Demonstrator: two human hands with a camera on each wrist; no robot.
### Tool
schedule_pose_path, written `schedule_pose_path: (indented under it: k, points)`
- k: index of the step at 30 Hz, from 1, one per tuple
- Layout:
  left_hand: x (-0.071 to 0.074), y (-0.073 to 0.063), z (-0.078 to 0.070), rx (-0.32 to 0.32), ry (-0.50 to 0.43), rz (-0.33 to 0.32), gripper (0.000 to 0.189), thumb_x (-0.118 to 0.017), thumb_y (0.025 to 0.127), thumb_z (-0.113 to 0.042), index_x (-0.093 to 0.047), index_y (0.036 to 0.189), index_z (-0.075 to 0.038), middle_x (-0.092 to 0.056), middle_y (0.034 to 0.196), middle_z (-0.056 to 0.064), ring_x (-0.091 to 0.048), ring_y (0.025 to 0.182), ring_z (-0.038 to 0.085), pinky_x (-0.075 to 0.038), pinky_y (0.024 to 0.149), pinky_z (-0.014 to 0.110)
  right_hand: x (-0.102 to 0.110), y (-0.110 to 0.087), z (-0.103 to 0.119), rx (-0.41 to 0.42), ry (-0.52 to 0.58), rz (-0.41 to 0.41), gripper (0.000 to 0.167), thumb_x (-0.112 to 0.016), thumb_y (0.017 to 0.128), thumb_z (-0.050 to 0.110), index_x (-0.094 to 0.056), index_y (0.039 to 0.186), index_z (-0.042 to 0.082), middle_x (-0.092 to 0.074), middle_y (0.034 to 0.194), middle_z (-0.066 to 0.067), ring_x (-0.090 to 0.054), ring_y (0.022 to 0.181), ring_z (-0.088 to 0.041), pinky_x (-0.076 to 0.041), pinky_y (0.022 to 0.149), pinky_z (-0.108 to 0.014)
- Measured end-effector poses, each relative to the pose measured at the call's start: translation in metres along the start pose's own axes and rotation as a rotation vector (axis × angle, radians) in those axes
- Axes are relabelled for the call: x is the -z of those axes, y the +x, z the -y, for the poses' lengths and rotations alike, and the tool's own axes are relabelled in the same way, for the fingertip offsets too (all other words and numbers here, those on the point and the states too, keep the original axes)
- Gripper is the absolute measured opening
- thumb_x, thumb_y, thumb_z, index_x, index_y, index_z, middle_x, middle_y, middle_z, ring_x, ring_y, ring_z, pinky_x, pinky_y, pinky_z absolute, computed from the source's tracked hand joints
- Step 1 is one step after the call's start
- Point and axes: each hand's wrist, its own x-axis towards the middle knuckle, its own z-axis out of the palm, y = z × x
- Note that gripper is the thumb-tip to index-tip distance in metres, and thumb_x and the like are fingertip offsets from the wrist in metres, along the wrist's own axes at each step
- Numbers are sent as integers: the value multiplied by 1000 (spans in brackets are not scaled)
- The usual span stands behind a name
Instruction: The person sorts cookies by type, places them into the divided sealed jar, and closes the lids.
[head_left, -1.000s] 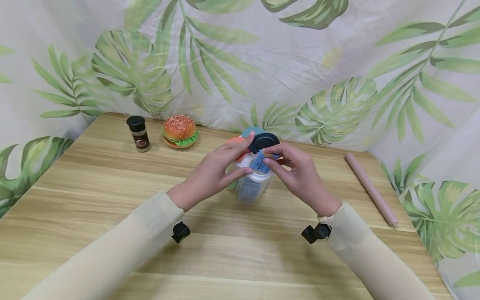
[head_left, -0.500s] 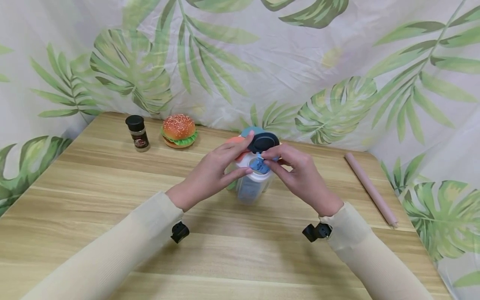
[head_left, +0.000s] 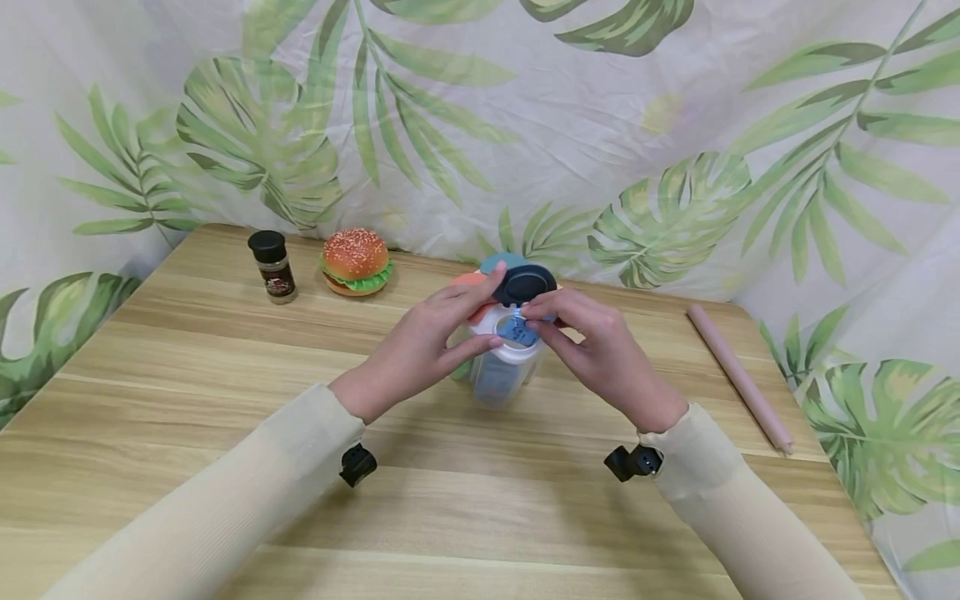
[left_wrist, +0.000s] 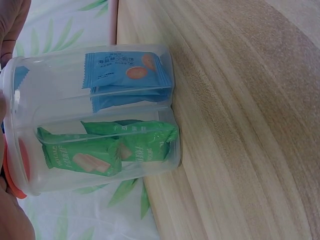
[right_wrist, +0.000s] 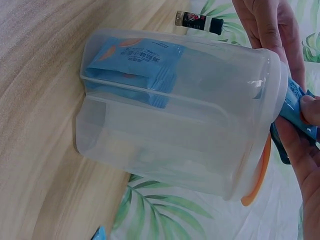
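A clear plastic storage box [head_left: 498, 379] with compartments stands on the wooden table, its white rim on top. One flip lid, black [head_left: 525, 286], is raised. My right hand [head_left: 603, 350] pinches a small blue snack packet [head_left: 517, 330] at the round opening beneath that lid; the packet's lower part is inside the rim. My left hand [head_left: 423, 342] rests on the box top, thumb at the rim and fingers extended beside the black lid. More blue packets [right_wrist: 135, 60] lie at the bottom of one compartment, and green packets [left_wrist: 90, 155] fill part of another.
An orange lid [head_left: 472, 283] and a teal lid [head_left: 504, 262] are also on the box. At the back left stand a black-capped seasoning jar [head_left: 273, 268] and a toy hamburger [head_left: 356, 261]. A pink rod [head_left: 738, 379] lies at the right. Leaf-print cloth hangs behind the table.
The blue packet sits lower in the opening than before, and my right fingertips have come down slightly with it. My left hand keeps its place on the box.
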Motion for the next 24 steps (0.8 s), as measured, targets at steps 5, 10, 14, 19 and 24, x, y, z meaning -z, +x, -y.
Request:
schedule_pose_path:
  k: [5, 10, 14, 19, 24]
  points:
    - [0, 0, 0, -14, -3, -6, 84, -74, 99, -28, -25, 168, -23, -55, 156, 7, -51, 147, 21, -48, 119, 42, 1, 0, 2, 10, -36, 13, 21, -76, 90, -9, -76, 107, 4, -78, 109, -9, -74, 102, -22, -60, 86, -20]
    - [-1, 1, 1, -37, -8, -22, 84, -74, 99, -26, -26, 168, -21, -57, 154, 8, -52, 145, 21, -48, 119, 42, 1, 1, 3, 9, -51, 36, 24, -77, 90, -7, -76, 111, 6, -78, 109, -6, -73, 100, -19, -61, 85, -27]
    - [-1, 2, 1, -32, -6, -21, 84, -74, 99, -27, -26, 168, -22, -57, 154, 7, -52, 145, 21, -48, 118, 41, 0, -1, 2, 11, -55, 78, 25, -76, 92, -4, -76, 112, 9, -78, 109, -3, -71, 100, -17, -57, 86, -27]
    - [0, 1, 1, -19, -1, -16, 84, -74, 99, -29, -26, 168, -23, -56, 155, 7, -52, 145, 21, -48, 118, 41, -1, -2, 1, 8, -62, 118, 25, -75, 93, -3, -76, 115, 9, -78, 113, -2, -69, 105, -18, -55, 91, -30]
    - [0, 0, 0, -12, -2, -11, 84, -74, 99, -29, -25, 168, -23, -55, 156, 7, -51, 146, 21, -49, 118, 41, -3, -3, 0, 17, -78, 124, 26, -77, 92, -2, -77, 115, 8, -76, 117, -4, -68, 111, -20, -57, 96, -30]
